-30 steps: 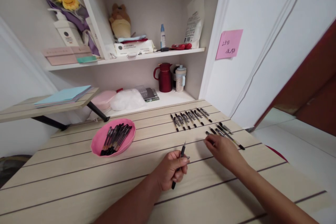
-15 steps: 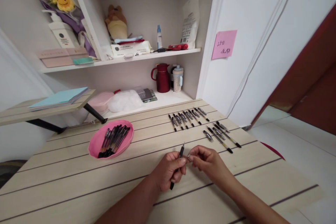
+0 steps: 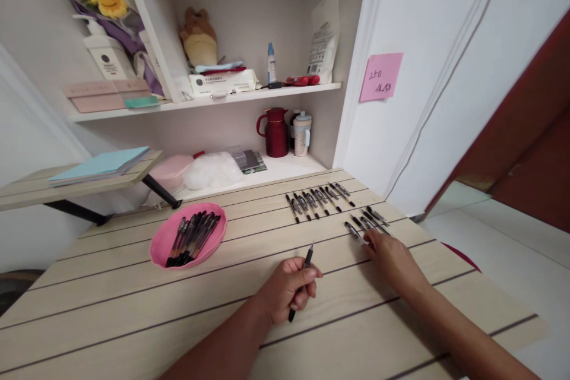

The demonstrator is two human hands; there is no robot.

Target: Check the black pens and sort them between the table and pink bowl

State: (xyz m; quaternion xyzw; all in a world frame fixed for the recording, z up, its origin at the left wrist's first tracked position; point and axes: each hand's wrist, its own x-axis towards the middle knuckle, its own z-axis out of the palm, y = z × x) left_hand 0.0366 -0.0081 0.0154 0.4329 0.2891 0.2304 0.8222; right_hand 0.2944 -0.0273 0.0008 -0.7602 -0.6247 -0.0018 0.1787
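Observation:
My left hand (image 3: 291,289) is closed around a black pen (image 3: 308,258) without a cap, its tip pointing up and away from me. Over on the right, my right hand (image 3: 394,261) is reached out with fingers pinched at the lower end of a clear pen cap (image 3: 352,230) on the table. That hand partly covers the uncapped pens and caps lying there, including a loose cap (image 3: 377,215) behind it. Farther back, several black pens (image 3: 307,205) and clear caps lie side by side in a slanted row.
On the left of the wooden table (image 3: 133,314) is a pink dish (image 3: 155,243) with several pens in it. A small raised stand (image 3: 151,161) holds blue paper (image 3: 100,165). Behind the table, shelves hold a red jug (image 3: 276,133) and a cup (image 3: 301,135).
My right hand has moved away from my left hand, rightward and forward to the loose pens and caps. My left hand keeps the pen in nearly the same place.

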